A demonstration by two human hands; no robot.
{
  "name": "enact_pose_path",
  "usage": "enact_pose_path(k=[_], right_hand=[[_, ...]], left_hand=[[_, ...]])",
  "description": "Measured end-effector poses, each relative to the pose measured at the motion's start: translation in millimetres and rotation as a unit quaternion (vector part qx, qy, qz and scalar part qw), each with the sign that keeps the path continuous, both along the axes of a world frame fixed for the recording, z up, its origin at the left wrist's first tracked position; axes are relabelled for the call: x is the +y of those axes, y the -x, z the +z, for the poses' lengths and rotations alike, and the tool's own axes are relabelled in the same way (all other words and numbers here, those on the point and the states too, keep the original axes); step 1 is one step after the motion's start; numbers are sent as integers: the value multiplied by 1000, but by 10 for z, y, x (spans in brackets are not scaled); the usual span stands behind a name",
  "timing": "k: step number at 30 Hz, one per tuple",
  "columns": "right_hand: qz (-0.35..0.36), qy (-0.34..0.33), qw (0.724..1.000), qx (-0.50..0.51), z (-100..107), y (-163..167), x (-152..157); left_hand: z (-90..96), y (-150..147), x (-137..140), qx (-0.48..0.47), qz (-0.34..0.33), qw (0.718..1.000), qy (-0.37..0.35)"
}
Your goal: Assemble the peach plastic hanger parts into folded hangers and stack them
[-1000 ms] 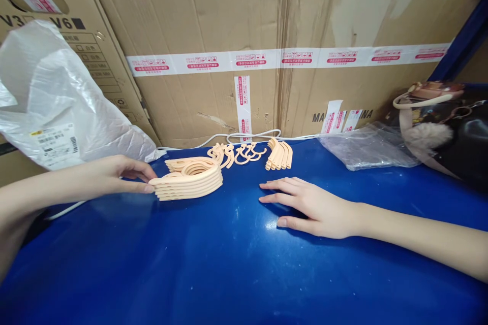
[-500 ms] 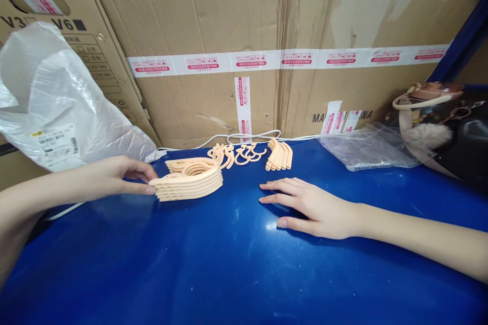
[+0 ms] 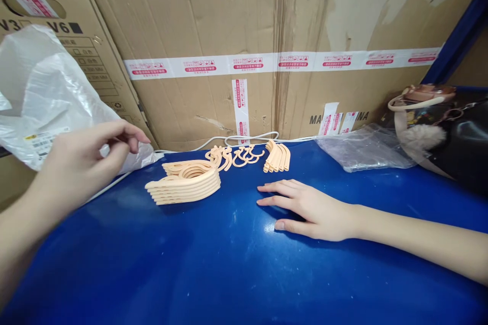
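My left hand (image 3: 95,162) is raised to the left of a stack of peach plastic hanger parts (image 3: 186,190), apart from it. Its fingers are curled in toward the thumb, and nothing shows in them. The stacked parts lie in even layers with rounded openings on top. Palm down on the blue table, my right hand (image 3: 308,208) lies open with its fingers spread, touching no part. Behind the stack are small hanger hooks (image 3: 246,156), some curved pieces (image 3: 224,157) and a group of short curved tubes (image 3: 277,156).
A large cardboard box (image 3: 206,20) stands along the back of the blue table (image 3: 229,274). White plastic packaging (image 3: 72,86) leans at the left. A white cable (image 3: 213,139) runs behind the parts. At right lie a clear plastic bag (image 3: 362,150) and a dark bag (image 3: 457,137) with a pompom.
My left hand has let go of the hanger-part stack and moved left and up, its fingers curling in. My right hand stays in place on the table.
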State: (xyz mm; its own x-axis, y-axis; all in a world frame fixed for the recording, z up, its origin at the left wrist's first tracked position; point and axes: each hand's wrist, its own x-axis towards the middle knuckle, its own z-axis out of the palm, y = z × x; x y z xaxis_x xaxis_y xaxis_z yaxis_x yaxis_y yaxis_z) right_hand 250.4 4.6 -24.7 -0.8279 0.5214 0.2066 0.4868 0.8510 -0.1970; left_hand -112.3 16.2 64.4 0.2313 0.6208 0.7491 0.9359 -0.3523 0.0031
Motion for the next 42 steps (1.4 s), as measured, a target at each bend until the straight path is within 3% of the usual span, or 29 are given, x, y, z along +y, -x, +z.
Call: enact_pose_path(k=[2,6,8,11,14,17,42], right_hand=[[1,1,1000,1,3,4,0],[1,2,1000,-1,4,10,0],[1,1,1000,-3,3,10,0],[1,-2,1000,-4,1,6,1],[1,0,1000,-1,1,4,1],[1,2,1000,2,3,5,1],[4,4,1000,11,-1,24,1]], left_hand=[[-98,-188,-76,-18,-49,996,-79],[-419,-555,-191,140,-221,964,-44],[-593,-735,-228,170,-262,950,13],[-778,-937,-250,177,-311,920,160],[-838,-990,-226,152,-307,903,261],[-828,-943,-192,134,-296,897,300],[-823,-898,-199,149,-298,896,293]])
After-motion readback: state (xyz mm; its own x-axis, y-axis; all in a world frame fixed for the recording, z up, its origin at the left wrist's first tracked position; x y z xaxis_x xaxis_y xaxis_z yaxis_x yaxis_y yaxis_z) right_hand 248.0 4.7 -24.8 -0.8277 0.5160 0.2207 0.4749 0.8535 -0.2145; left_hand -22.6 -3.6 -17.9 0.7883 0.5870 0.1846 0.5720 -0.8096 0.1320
